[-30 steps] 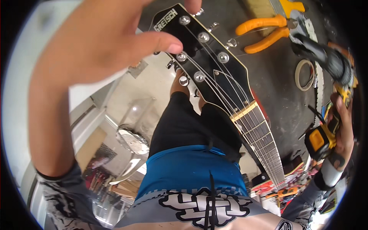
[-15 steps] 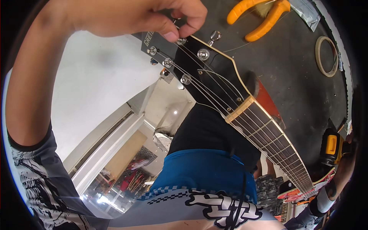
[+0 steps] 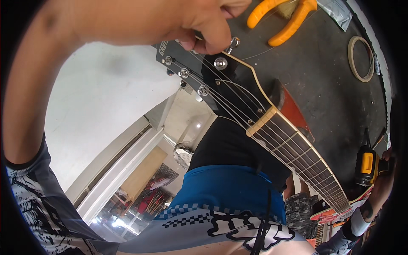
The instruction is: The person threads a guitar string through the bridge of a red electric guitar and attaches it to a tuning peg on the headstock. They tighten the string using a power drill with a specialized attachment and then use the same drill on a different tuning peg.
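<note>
A black guitar headstock (image 3: 229, 89) with silver tuning posts lies near the top centre. Its dark fretted neck (image 3: 306, 161) runs down to the right. My left hand (image 3: 191, 21) reaches in from the left along the top edge, and its fingertips pinch a silver tuning peg (image 3: 233, 42) at the headstock's far side. At the right rim my right hand (image 3: 382, 187) grips a yellow and black power tool (image 3: 367, 163) beside the neck. Thin strings fan across the headstock.
The guitar neck rests on a red support (image 3: 293, 108) on a dark bench mat (image 3: 331, 93). Orange-handled pliers (image 3: 289, 21), a roll of tape (image 3: 361, 59) and a grey packet (image 3: 335, 10) lie beyond the headstock. My blue shorts (image 3: 229, 191) fill the lower centre.
My left hand went from spread open over the headstock to pinching the tuning peg. The power tool and my right hand slid toward the lower right rim as the view shifted.
</note>
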{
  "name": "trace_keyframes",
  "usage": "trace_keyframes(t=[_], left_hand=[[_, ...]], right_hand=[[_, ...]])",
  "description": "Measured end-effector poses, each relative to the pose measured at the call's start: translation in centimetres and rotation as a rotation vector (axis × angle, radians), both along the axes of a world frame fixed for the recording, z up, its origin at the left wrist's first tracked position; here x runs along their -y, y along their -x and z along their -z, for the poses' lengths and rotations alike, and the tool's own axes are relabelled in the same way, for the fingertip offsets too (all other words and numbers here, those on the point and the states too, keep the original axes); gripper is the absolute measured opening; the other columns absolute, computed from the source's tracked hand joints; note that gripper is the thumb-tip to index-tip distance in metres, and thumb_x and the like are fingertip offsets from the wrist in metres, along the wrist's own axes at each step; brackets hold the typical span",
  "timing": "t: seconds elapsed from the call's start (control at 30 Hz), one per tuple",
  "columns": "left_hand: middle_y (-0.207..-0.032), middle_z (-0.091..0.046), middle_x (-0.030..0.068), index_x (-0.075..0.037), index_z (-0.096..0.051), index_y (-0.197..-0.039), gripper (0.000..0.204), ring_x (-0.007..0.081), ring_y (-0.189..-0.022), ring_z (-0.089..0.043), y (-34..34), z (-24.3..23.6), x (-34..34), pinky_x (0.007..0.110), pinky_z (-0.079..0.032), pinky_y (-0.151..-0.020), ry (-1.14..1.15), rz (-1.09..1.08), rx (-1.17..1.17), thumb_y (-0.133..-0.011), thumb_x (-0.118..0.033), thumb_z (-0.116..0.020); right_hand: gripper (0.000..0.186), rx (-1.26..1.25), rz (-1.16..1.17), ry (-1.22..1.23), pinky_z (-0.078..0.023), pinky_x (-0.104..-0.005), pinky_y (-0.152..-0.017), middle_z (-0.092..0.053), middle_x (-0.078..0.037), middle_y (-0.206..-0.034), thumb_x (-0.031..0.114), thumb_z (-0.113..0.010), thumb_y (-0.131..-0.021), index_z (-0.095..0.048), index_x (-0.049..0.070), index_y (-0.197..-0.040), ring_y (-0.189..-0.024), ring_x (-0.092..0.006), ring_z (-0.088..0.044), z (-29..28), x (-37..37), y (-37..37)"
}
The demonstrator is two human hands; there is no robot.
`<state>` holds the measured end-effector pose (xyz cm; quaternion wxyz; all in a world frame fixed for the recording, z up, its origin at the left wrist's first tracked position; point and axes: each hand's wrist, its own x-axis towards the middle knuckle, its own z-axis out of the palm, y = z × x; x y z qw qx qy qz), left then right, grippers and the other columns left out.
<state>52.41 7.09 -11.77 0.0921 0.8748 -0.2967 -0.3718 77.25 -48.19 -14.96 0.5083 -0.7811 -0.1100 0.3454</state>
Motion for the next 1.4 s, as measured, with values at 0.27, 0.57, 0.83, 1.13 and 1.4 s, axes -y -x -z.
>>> trace_keyframes(t=[0.27, 0.57, 0.83, 1.13, 1.4], left_hand=[[-0.105, -0.048, 0.0057, -0.018, -0.076, -0.107, 0.021, 0.0215, -0.105, -0.044, -0.5, -1.1, 0.6, 0.033, -0.038, -0.087, -0.094, 0.132, -0.048, -0.093, -0.01, -0.062], [-0.106, -0.05, 0.0043, -0.019, -0.074, -0.1, 0.013, 0.0239, -0.113, -0.045, 1.4, -0.9, 0.1, 0.036, -0.038, -0.096, 0.011, 0.075, 0.068, -0.095, -0.02, -0.061], [-0.109, -0.052, 0.0035, -0.019, -0.073, -0.1, 0.014, 0.0245, -0.116, -0.045, 1.4, -0.5, -0.1, 0.038, -0.037, -0.099, 0.074, 0.035, 0.123, -0.095, -0.02, -0.06], [-0.11, -0.051, 0.0045, -0.017, -0.072, -0.102, 0.013, 0.0263, -0.115, -0.046, 2.3, 0.1, -1.0, 0.04, -0.037, -0.1, 0.139, -0.017, 0.121, -0.092, -0.017, -0.063], [-0.101, -0.048, 0.0054, -0.014, -0.067, -0.103, 0.019, 0.0261, -0.105, -0.047, 4.5, 0.7, -0.9, 0.04, -0.036, -0.092, 0.195, -0.316, 0.379, -0.085, -0.014, -0.074]], right_hand=[[0.023, -0.05, 0.1, -0.065, -0.036, -0.0323, -0.099, -0.051, -0.006, -0.104, 0.027, -0.045, -0.109, -0.051, 0.005, -0.11, -0.104, -0.0185, -0.047, 0.5, 0.4, -0.2], [0.031, -0.055, 0.133, -0.071, -0.037, -0.0314, -0.095, -0.052, -0.005, -0.1, 0.034, -0.05, -0.107, -0.052, 0.004, -0.115, -0.101, -0.0173, -0.048, -0.1, -1.4, 1.1], [0.037, -0.019, 0.139, -0.045, -0.038, -0.0314, -0.093, -0.053, -0.005, -0.097, 0.035, -0.054, -0.106, -0.053, 0.002, -0.121, -0.098, -0.0167, -0.048, -0.2, -2.0, 1.7], [0.037, 0.021, 0.135, -0.051, -0.038, -0.0301, -0.089, -0.054, -0.006, -0.097, 0.035, -0.055, -0.105, -0.054, 0.002, -0.121, -0.096, -0.0168, -0.049, 0.7, -1.3, 1.5], [0.03, 0.035, 0.131, -0.087, -0.038, -0.0334, -0.099, -0.056, -0.008, -0.104, 0.03, -0.051, -0.106, -0.055, 0.002, -0.116, -0.103, -0.0188, -0.051, 1.9, 1.7, 0.6]])
